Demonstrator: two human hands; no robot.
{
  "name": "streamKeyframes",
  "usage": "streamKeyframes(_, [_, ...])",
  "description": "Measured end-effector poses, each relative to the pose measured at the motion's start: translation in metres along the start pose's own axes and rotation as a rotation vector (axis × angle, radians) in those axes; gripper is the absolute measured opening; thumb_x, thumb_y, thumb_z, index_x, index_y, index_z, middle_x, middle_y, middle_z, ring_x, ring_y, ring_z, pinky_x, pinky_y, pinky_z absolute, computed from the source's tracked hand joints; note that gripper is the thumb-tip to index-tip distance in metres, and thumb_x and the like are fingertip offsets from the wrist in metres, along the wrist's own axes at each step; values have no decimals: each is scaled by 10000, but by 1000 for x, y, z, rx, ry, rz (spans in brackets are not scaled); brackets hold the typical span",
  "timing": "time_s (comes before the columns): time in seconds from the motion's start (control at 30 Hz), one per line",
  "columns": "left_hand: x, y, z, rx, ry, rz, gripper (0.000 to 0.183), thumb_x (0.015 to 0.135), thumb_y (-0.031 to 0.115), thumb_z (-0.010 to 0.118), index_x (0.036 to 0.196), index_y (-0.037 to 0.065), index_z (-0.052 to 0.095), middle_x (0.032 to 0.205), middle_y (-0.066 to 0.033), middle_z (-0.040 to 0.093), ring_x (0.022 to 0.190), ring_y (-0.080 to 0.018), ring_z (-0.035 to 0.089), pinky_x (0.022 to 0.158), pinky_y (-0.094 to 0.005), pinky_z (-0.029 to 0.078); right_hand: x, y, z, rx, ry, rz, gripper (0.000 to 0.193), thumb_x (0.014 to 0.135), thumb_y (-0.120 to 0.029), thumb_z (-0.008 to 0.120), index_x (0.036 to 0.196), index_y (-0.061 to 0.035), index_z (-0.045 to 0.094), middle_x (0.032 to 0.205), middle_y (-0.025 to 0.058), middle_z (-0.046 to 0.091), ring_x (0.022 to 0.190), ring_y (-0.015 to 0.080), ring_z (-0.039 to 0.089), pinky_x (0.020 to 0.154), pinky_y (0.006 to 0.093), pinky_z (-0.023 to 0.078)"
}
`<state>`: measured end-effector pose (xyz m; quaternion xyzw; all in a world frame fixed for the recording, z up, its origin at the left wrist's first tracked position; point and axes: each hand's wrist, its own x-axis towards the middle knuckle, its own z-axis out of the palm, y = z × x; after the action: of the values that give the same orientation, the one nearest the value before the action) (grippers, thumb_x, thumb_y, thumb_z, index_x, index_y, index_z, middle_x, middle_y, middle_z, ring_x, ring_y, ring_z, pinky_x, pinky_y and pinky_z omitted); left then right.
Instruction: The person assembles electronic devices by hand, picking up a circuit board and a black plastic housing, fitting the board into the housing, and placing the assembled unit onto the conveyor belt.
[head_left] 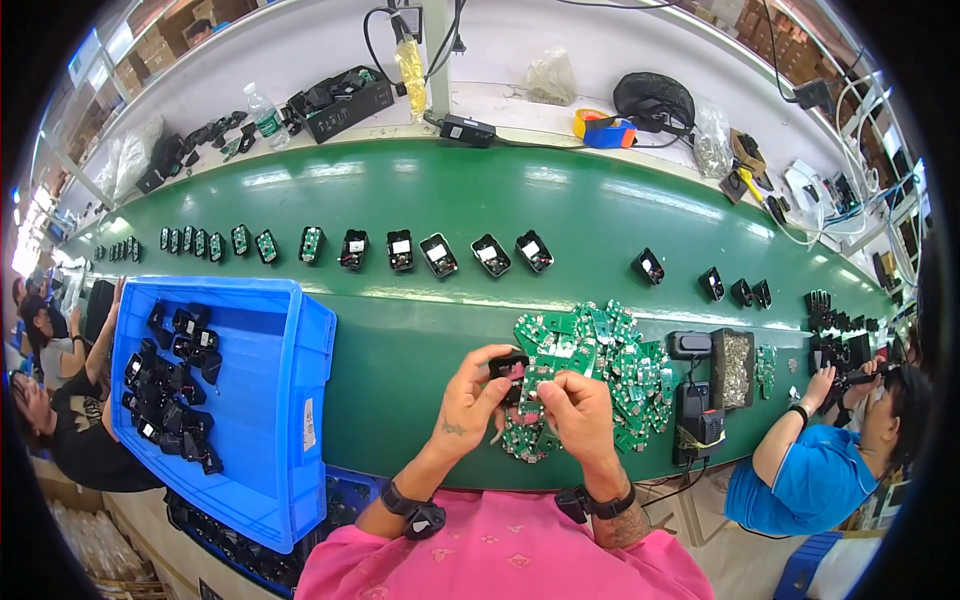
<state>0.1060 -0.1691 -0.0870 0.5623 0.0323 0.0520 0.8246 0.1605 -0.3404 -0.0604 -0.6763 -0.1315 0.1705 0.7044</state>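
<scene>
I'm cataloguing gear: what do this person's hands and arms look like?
The left hand and right hand are gloveless; black bands with bulky black units circle both wrists. A small dark tattoo marks the left wrist, a larger dark tattoo the right forearm. A pink patterned top shows.

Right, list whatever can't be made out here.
All in the head view:
Inside of the small black plastic housing: partly covered by the left fingers and the green rectangular circuit board.
That board's far face: turned from the camera.
Lower boards in the heap of green circuit boards: buried under upper ones.
Details of the farthest-left row of black housings: too small near the fisheye rim.
</scene>
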Motion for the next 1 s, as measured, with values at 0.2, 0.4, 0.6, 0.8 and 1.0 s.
streamKeyframes(0.2, [0, -4, 14, 74, -26, 124, 533, 863, -114, 582, 1370, 42, 533, 1211, -89, 617, 878, -101, 641, 658, -228, 533, -4, -12, 3, -188, 0, -27, 229, 919, -168, 711, 779, 3, 650, 583, -19, 560, 518, 28, 423, 450, 250, 318])
streamKeyframes(0.4, [4, -10, 10, 396, 100, 272, 565, 812, -159, 561, 1340, 41, 584, 1173, -103, 656, 876, -84, 635, 724, -246, 535, -10, -22, 6, -585, -121, -191, 234, 929, -188, 665, 826, 20, 642, 678, 151, 563, 584, 312, 540, 547, 383, 421])
streamKeyframes(0.6, [2, 0, 15, 552, 50, 366, 620, 814, -155, 516, 1390, 72, 539, 1164, -115, 653, 804, -99, 623, 688, -249, 519, -4, -19, 4, -433, 46, -104, 267, 909, -192, 710, 758, 23, 665, 549, 55, 555, 473, 105, 464, 445, 305, 342])
streamKeyframes(0.8, [6, 5, 2, 140, -197, 172, 471, 960, -4, 505, 1426, 22, 444, 1188, -134, 645, 813, -110, 639, 658, -235, 540, 4, -7, 1, -375, 99, -70, 324, 890, -209, 742, 683, 25, 658, 493, 17, 529, 466, 52, 421, 426, 272, 309])
streamKeyframes(1.0, [10, 0, 22, 295, 61, 52, 337, 1010, 126, 524, 1315, -16, 498, 1092, -142, 670, 721, -123, 669, 533, -246, 536, 8, 14, 13, -326, 240, -174, 249, 925, -204, 690, 1018, 25, 664, 614, 67, 609, 500, 110, 538, 466, 307, 435])
